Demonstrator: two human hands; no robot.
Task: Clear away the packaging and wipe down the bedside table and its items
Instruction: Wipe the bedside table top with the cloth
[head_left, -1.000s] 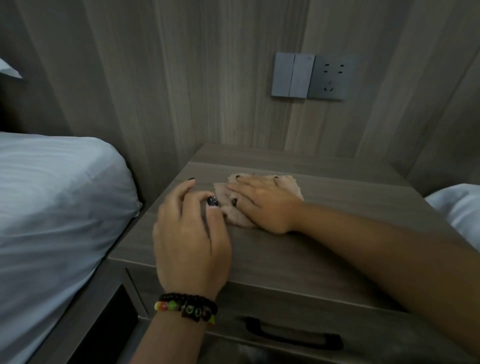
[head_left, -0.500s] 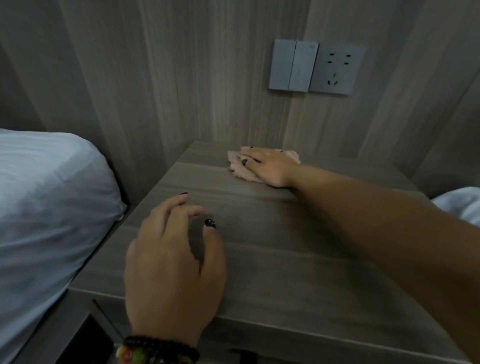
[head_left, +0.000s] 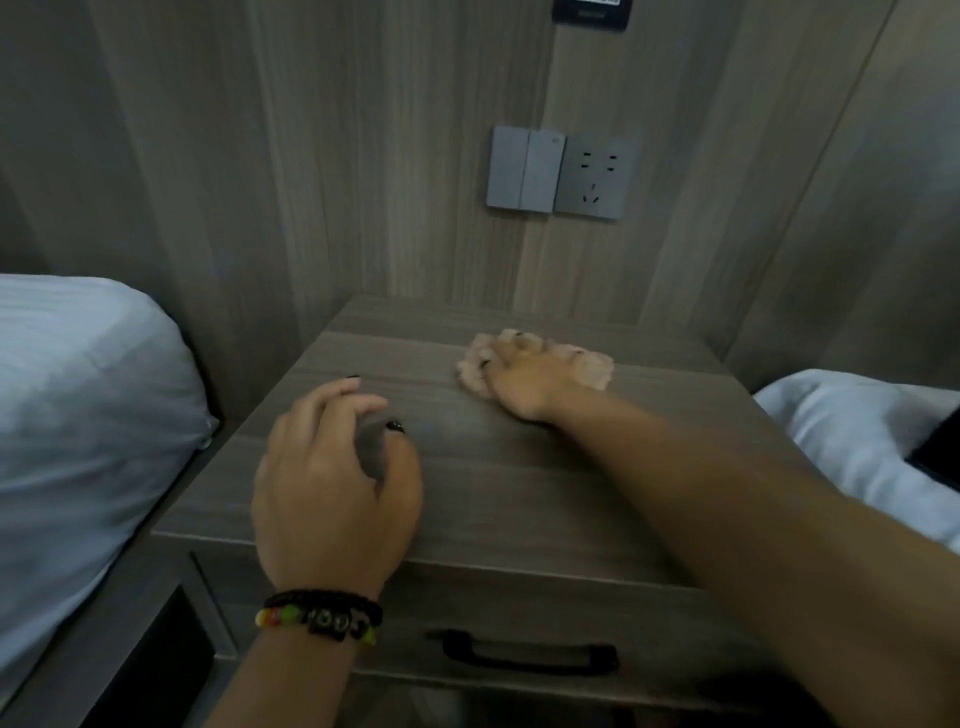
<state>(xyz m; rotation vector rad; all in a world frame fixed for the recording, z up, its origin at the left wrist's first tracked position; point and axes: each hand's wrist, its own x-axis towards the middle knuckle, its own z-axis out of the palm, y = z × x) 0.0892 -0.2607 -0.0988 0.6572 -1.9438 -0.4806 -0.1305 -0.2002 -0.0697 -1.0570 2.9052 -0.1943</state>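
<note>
Lying crumpled, pale pink cloth (head_left: 540, 361) under right hand (head_left: 524, 376), fingers seemingly flat; left hand (head_left: 332, 478) loosely curled.

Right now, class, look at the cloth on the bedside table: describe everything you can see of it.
The cloth is a small, pale pinkish-beige rag with a nubbly, soft-looking surface. It lies crumpled and flattened on the far right part of the bedside table, near the back wall. The right hand presses on it, fingers spread over its middle, so only its left and right edges show. The left hand is apart from it.
</note>
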